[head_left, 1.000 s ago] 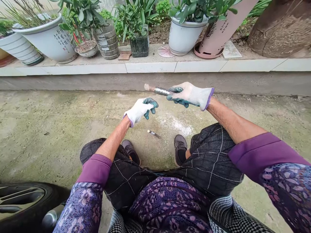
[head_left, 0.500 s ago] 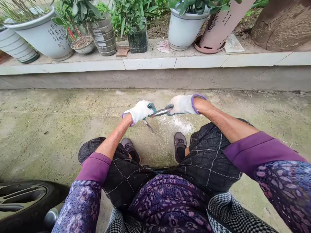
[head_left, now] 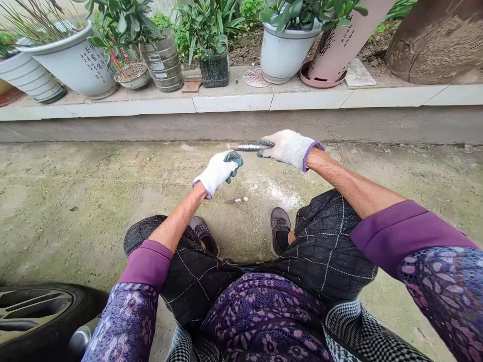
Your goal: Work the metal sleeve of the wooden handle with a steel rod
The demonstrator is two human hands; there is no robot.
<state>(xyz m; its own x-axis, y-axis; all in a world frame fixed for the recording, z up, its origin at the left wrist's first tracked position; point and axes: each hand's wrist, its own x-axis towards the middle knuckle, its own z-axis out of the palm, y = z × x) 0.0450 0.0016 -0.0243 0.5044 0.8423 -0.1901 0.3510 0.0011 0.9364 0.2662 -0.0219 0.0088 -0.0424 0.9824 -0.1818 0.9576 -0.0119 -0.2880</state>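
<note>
My right hand (head_left: 289, 148), in a white glove with dark green fingertips, is closed around one end of a thin rod wound with shiny silver wire (head_left: 248, 147). The rod lies nearly level and points left. Just below its left tip is my gloved left hand (head_left: 222, 168), fingers curled in; what they hold, if anything, is hidden. Beneath the left hand shows a small tool (head_left: 237, 200) with a dark narrow end, a silvery band and a pale tip. Whether it lies on the ground or is in the air, I cannot tell.
White powder (head_left: 279, 193) is scattered on the concrete ground ahead of my right shoe (head_left: 280, 226). A tiled ledge (head_left: 232, 103) with several potted plants, including a white pot (head_left: 285, 55), runs across the far side. A car wheel (head_left: 33, 311) is at lower left.
My right hand has raised the wire-wound rod and levelled it. My left hand has come off the rod's left part. The small tool that hung by the left hand now appears apart below it.
</note>
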